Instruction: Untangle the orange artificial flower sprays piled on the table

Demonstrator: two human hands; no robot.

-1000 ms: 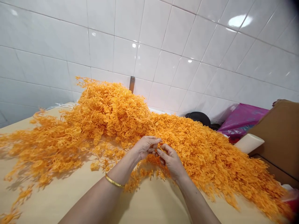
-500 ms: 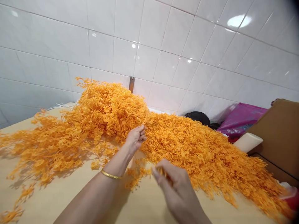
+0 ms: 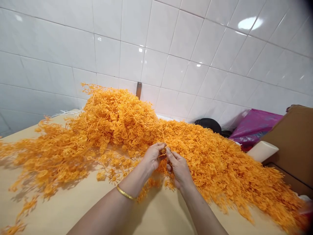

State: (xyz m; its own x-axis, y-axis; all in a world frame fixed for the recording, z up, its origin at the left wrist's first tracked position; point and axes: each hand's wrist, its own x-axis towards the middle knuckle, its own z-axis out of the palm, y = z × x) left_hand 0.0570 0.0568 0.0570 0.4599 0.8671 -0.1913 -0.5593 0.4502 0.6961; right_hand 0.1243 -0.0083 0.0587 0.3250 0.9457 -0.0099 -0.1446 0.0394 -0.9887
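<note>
A big heap of orange plastic sprigs (image 3: 114, 124) covers the light table (image 3: 73, 209). My left hand (image 3: 152, 157), with a gold bangle (image 3: 125, 193) on its wrist, and my right hand (image 3: 178, 168) meet at the near edge of the heap. Both hands pinch a small orange sprig (image 3: 163, 155) between their fingertips. A flatter spread of small orange pieces (image 3: 232, 169) lies to the right of my hands.
A white tiled wall (image 3: 156, 49) stands behind the table. At the right are a brown cardboard box (image 3: 293, 140), a white roll (image 3: 262, 150), a purple bag (image 3: 256, 125) and a black round object (image 3: 207, 124). Loose sprigs lie at the table's left.
A second ago both hands pinched a sprig. Then the left reached up into the heap while the right pulled back toward me. Now they are together again on a sprig.
</note>
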